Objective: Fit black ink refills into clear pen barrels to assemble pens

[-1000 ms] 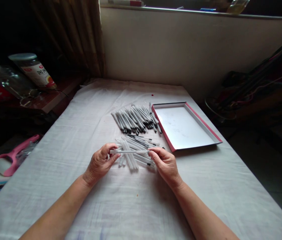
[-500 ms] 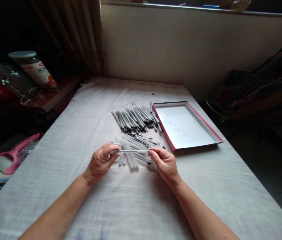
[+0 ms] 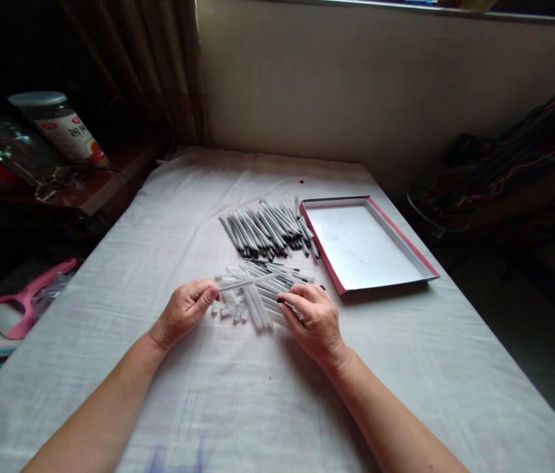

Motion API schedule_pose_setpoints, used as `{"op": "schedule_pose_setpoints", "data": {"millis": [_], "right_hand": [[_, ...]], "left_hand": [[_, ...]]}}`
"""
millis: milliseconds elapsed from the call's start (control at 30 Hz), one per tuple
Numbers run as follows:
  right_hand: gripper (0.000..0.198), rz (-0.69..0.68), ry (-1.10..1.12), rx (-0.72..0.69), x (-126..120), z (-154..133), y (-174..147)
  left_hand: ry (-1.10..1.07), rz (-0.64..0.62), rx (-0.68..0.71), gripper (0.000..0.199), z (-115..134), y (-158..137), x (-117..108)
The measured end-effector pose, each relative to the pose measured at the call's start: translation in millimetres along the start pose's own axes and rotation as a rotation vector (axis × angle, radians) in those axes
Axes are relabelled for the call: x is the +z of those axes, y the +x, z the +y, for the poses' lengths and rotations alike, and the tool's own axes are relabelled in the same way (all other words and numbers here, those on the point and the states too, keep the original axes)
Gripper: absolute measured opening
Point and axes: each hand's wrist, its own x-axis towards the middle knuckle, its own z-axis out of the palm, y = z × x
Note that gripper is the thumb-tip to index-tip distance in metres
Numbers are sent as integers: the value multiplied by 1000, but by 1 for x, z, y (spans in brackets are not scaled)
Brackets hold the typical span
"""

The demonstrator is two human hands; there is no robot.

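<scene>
My left hand [image 3: 187,307] pinches one end of a thin translucent pen tube [image 3: 247,283], which points right and slightly away over the loose pile. Between the thumb and forefinger of my right hand [image 3: 312,322] is a small black piece [image 3: 280,301]; its exact kind is too small to make out. Beneath both hands lies a loose heap of clear pen barrels [image 3: 257,309] and black-tipped refills, partly covered by the right hand. Farther back, a bundle of pens with black ends [image 3: 262,230] lies side by side.
A shallow box lid [image 3: 366,246] with pink sides rests right of the pens on the white cloth [image 3: 228,407]. A pink-handled tool [image 3: 25,302] lies beyond the left edge. A labelled jar [image 3: 63,128] stands on a side shelf. A wall bounds the back.
My right hand has let go of the tube's right end, come slightly nearer and now pinches a small black piece. My left hand shifted left, with the tube's far end tilted away.
</scene>
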Motion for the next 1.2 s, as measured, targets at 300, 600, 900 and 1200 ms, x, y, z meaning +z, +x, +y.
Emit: {"op": "schedule_pose_setpoints", "data": {"millis": [300,600,900,1200], "right_hand": [[13,-19,-48,-19,3,-4,1],[8,79,231,68,-1,-1,6],[9,127,133,74,-14,11,6],[13,137,-102,-35,-14,7,7]], "left_hand": [[35,-46,46,40,1,-1,3],[58,-107,111,35,3,-2,7],[162,75,-70,31,-19,1,-28],[46,232,-290,40,-41,-5,-46]]}}
